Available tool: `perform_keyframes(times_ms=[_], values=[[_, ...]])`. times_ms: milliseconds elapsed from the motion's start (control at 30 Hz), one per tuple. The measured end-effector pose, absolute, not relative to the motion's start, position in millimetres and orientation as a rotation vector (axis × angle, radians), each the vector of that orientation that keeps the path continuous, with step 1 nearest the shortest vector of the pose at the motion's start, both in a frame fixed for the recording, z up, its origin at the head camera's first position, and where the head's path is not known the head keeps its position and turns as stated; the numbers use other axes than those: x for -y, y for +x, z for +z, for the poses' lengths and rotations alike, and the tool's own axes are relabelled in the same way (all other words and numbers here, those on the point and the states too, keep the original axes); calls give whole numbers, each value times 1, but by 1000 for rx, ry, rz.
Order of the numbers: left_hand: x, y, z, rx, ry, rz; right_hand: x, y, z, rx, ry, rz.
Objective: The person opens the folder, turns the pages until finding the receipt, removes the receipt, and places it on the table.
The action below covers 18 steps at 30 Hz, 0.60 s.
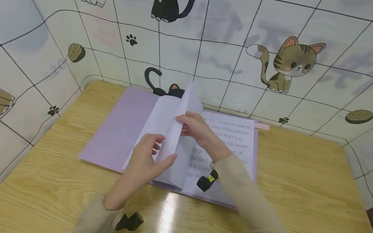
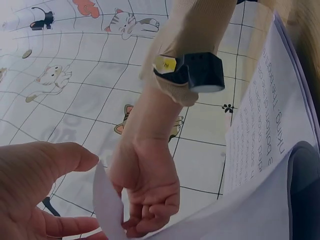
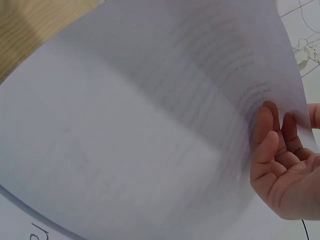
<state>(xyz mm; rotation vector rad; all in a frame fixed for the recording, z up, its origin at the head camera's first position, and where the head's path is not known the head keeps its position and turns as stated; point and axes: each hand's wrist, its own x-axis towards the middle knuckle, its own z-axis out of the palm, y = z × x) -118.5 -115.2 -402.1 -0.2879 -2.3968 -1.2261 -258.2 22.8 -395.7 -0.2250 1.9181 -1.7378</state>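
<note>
An open book with a pale purple cover (image 1: 114,129) and white printed pages lies on the table. One page (image 1: 183,157) stands lifted near the middle, curved, with faint print showing through it in the right wrist view. My right hand (image 1: 198,132) pinches the raised page at its free edge, thumb on the left face and curled fingers (image 3: 267,145) on the right face. On the left side, my left hand (image 1: 149,158) is spread with bent fingers apart from the thumb. Its thumb tip is right at the page's edge (image 2: 107,205) in the left wrist view.
The wooden table (image 1: 306,204) extends around the book. A pink tab (image 1: 262,126) sticks out at the book's upper right. White cloth with cat drawings (image 1: 294,65) encloses the back and sides. Both wrists wear small black cameras (image 1: 207,180).
</note>
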Motion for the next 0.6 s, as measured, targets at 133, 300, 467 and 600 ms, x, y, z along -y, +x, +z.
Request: perform_keyframes(times_ms=[133, 300, 467, 600], values=[[107, -119, -401, 2455, -240, -1138, -17, -257, -396, -1948, -233, -1712], [102, -119, -399, 2517, -173, -980, -12, -257, -398, -1957, -229, -1716], [101, -121, -398, 2575, -90, -883, -9, -256, -399, -1946, -231, -1730], [105, -122, -399, 2582, -46, -830, -8, -256, -399, -1934, -234, -1726]])
